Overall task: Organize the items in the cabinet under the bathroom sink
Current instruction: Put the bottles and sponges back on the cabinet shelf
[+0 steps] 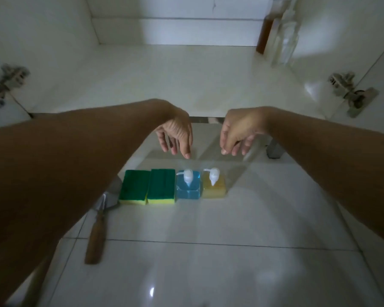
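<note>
**tilefan:** So where was everything at that point? Looked like the stuff wasn't even in the cabinet.

**undersink_ed:** Right, the cabinet floor (164, 69) was mostly bare. Only a brown bottle (264, 34) and a clear bottle (285, 41) stood in the back right corner. The rest sat in a row on the floor tiles (208, 273) out front: two green sponges (134, 187) (161, 185) touching side by side, then a blue soap pump (188, 183) just beside them, then a yellow soap pump (214, 182). A trowel-looking tool with a wooden handle (95, 238) lay off to the left, partly under the arm.

**tilefan:** And the hands?

**undersink_ed:** Both hung above the row, holding nothing. The left hand (175, 134) had loose fingers drooping down, grip relaxed and fairly wide, and so did the right hand (237, 131). Neither touched a thing.

**tilefan:** How would you have done the pickup?

**undersink_ed:** My guess was the two pumps were next, one per hand. I'd have gripped each by the body, not the nozzle, since pump heads can pop or squirt. Keep them upright, set them at the back near the bottles, sponges in front. Dim light though, so go slow.
</note>
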### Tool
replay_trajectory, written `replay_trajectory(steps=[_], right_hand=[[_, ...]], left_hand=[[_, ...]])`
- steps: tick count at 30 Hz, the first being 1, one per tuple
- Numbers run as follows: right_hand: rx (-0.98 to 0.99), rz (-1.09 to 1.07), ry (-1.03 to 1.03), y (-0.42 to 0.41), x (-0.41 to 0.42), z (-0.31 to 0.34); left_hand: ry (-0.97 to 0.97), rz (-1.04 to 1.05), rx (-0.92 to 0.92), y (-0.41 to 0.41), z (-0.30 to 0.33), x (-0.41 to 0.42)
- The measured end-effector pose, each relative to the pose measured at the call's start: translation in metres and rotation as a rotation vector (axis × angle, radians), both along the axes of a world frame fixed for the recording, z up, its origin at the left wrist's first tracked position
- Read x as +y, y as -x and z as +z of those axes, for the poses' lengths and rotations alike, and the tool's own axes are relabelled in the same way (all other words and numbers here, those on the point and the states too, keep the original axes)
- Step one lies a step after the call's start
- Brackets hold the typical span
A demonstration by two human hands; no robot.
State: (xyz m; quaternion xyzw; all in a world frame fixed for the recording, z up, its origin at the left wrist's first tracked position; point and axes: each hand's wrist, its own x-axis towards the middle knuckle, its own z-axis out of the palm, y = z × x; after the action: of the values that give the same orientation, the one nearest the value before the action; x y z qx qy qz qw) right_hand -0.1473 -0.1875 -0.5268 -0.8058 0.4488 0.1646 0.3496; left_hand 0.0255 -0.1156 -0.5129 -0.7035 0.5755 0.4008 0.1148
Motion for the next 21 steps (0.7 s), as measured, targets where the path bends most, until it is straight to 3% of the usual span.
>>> replay_trajectory(steps=[7,21], right_hand=[[0.095,0.242,0.292,0.002,0.033,-0.076],[0.038,0.285,0.434,0.006,0.047,-0.135]], left_hand=[[0.214,-0.061,-0.235,-0.001,-0.084,0.041],[0.315,-0.125,-0.188,0.002,-0.146,0.039]])
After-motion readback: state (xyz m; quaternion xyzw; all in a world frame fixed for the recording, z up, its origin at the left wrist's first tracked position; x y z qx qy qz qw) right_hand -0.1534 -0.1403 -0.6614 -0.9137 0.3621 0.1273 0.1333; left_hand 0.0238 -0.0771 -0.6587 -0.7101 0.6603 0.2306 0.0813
